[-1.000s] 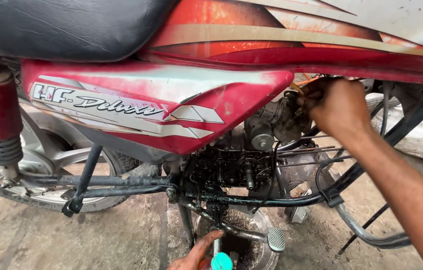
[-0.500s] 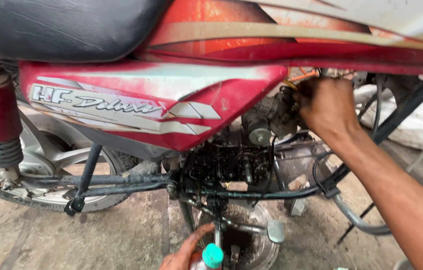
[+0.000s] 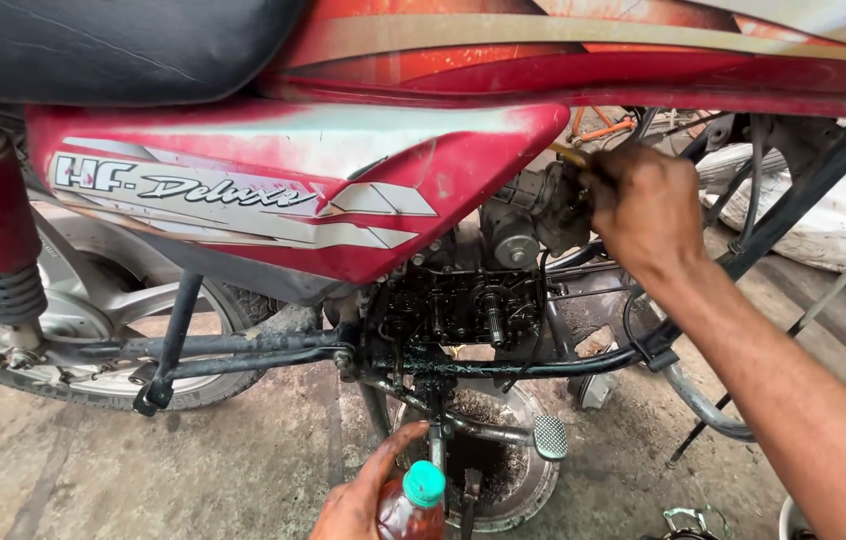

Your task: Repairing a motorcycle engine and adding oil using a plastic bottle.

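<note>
At near centre, our left hand wraps around a small bottle with a teal cap, just beside the oily drain pan. Farther right, our right hand pinches a brass-coloured tool against the motorcycle's carburettor.

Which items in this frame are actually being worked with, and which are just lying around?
In use:
- right hand at the carburettor area, holding a thin yellowish tool
- left hand holding a small bottle with a teal cap
- exposed oily engine
- drain pan beneath it

Lying about:
- metal part on the ground
- white sack behind the frame
</note>
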